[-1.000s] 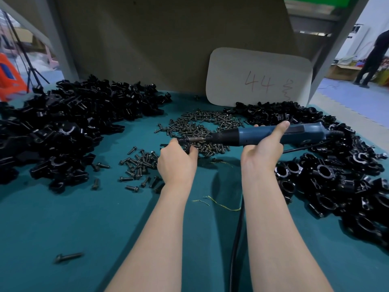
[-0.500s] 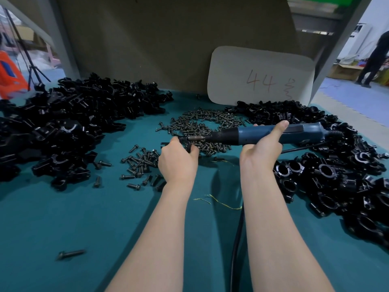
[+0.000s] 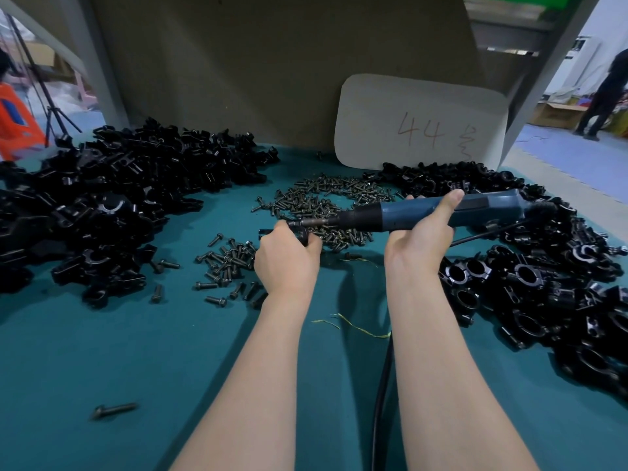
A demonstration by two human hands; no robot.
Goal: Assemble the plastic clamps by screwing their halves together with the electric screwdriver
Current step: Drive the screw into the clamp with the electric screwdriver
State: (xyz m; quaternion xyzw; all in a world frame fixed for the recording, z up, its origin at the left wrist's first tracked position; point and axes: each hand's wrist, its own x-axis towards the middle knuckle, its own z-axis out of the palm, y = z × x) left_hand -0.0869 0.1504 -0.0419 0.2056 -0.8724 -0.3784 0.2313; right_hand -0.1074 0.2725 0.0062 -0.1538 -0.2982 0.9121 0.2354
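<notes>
Gripping the blue electric screwdriver [image 3: 438,212] level above the teal table [image 3: 102,351], right hand [image 3: 419,244] curled round its barrel, bit tip touching a black clamp [image 3: 301,235] pinched in the left hand [image 3: 287,261], beside loose screws [image 3: 326,202].

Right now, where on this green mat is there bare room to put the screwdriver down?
Front-left mat is bare, between the lone screw, clamp halves and left forearm. Crowded: loose screws centre, assembled clamps right.
</notes>
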